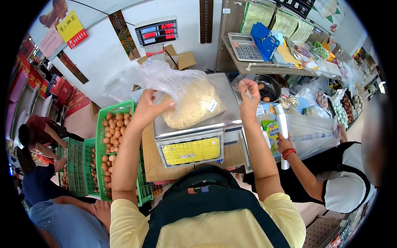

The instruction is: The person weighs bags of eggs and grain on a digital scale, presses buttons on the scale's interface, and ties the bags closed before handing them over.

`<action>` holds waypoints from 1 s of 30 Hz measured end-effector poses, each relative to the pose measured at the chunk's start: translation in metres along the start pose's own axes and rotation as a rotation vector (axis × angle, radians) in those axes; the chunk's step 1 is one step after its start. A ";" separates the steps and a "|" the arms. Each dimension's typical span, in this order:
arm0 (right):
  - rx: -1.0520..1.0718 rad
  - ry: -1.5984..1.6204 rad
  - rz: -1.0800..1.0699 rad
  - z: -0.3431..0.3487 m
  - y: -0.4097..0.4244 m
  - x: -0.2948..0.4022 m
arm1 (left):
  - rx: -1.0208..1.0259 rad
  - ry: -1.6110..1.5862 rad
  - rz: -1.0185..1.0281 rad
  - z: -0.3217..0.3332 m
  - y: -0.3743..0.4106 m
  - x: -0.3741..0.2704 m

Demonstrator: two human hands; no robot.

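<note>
A clear plastic bag of pale yellow grain or flakes (194,107) lies on the steel platform of a weighing scale (231,107). It bears a small white label, and its loose top spreads toward the scale's lit red display (159,31). My left hand (152,108) is at the bag's left side, its thumb and fingers pinching the plastic. My right hand (249,96) is raised over the scale's right edge, thumb and fingertips closed on a small piece of thin clear plastic (238,83). A yellow key panel (192,150) faces me on the scale's front.
Green crates (100,124) of brown eggs stand left, with people beyond. A calculator (246,48) lies on the shelf at upper right, above a dark bowl (274,86) holding eggs. At right, another person's hand (283,143) holds a white roll (281,121) beside a large plastic bag (310,133).
</note>
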State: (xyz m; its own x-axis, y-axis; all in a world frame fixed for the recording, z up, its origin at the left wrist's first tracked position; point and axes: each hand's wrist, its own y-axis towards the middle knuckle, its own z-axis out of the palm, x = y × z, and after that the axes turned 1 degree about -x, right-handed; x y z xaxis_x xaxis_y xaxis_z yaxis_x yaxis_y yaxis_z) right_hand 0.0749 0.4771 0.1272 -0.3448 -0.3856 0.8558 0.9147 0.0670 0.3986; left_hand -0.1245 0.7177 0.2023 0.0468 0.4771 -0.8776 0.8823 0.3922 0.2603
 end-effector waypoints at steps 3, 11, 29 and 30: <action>0.077 -0.024 -0.048 0.019 0.013 0.024 | -0.088 0.113 -0.024 -0.008 -0.008 0.027; 1.059 -0.441 0.166 0.116 0.019 0.047 | -0.130 -0.187 0.039 0.043 0.023 -0.009; 0.706 -0.137 -0.680 0.126 0.059 0.150 | -0.522 -0.082 0.203 -0.009 0.011 -0.037; 0.840 -0.285 -0.783 0.130 0.057 0.155 | -0.489 -0.051 0.237 -0.007 0.013 -0.043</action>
State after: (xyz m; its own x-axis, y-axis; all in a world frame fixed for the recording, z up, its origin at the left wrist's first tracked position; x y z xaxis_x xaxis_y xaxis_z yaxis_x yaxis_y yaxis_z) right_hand 0.0465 0.5403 0.3257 -0.8814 -0.3787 0.2824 0.0443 0.5289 0.8476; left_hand -0.1185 0.7082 0.2464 0.2516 0.5626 -0.7875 0.5245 0.6046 0.5995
